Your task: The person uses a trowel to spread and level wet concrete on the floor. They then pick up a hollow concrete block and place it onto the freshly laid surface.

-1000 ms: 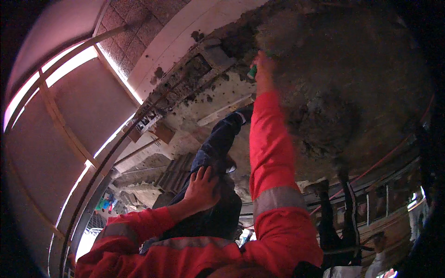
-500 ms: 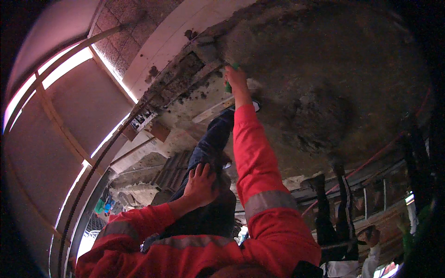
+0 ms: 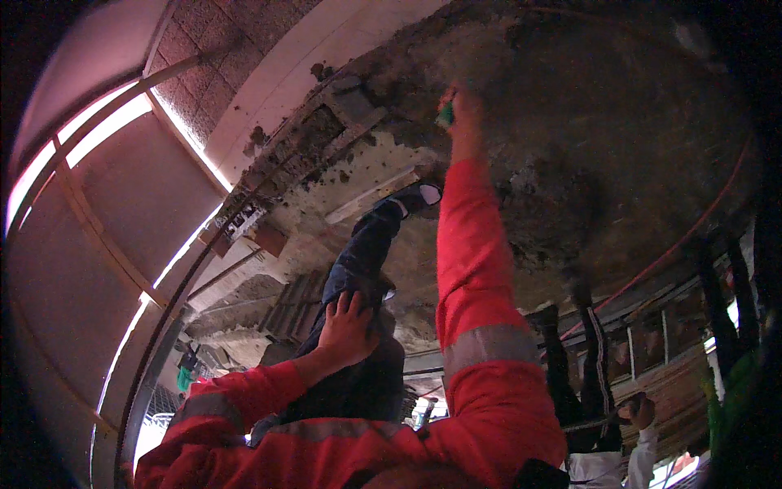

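Observation:
My right hand (image 3: 460, 110) is stretched out over rough, dark wet mortar (image 3: 595, 114), closed on a green handle (image 3: 446, 116); whatever tool is at its far end is blurred and cannot be made out. My left hand (image 3: 349, 326) rests with fingers spread on my dark-trousered leg (image 3: 350, 269), below a shoe (image 3: 414, 198) planted beside a wooden strip (image 3: 366, 194). Near my right hand, a grey block (image 3: 350, 104) lies among crumbled mortar along the pale curved edge (image 3: 277, 90).
Wood-braced panels (image 3: 90, 277) stand at left, by a long rod (image 3: 199, 265). Stacked boards (image 3: 295, 301) lie behind my leg. At right, co-workers' legs (image 3: 595, 375) and a co-worker's white sleeve (image 3: 643, 456) show. A red line (image 3: 660, 261) crosses the right side.
My right hand with the green handle swept left and down half a second ago and is now back up and to the right, blurred. My left hand stays on my leg.

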`<action>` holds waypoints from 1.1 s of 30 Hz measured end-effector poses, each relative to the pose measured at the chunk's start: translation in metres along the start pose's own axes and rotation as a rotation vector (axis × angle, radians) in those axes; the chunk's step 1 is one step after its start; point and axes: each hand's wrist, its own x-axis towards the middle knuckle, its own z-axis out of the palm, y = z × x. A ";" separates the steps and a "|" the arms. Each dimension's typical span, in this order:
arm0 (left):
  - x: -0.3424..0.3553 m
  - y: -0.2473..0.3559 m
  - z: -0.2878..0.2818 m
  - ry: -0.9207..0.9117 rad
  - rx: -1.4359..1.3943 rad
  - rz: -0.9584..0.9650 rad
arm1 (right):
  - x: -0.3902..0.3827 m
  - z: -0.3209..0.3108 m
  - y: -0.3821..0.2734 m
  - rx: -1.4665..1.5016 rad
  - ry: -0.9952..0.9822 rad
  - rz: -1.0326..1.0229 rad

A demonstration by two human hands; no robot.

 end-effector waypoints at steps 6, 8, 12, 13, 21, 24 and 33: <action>0.001 0.001 0.004 -0.010 0.000 -0.006 | 0.076 -0.064 -0.092 -0.301 0.027 -0.438; 0.003 0.001 0.004 -0.013 -0.007 0.011 | 0.111 -0.097 -0.115 -0.487 0.028 -0.649; 0.000 0.005 -0.001 -0.035 -0.015 -0.015 | 0.102 -0.091 -0.174 -0.284 -0.118 -0.532; 0.002 0.004 -0.003 -0.040 -0.012 -0.007 | 0.105 -0.097 -0.187 -0.303 -0.077 -0.499; 0.001 0.009 -0.005 -0.014 0.016 0.010 | 0.052 -0.063 -0.138 0.001 0.124 -0.151; 0.000 0.008 -0.001 -0.020 0.036 0.007 | -0.001 -0.040 -0.077 -0.110 0.138 -0.082; 0.002 0.003 0.007 -0.047 0.026 0.007 | -0.071 0.021 0.110 -0.348 0.096 0.020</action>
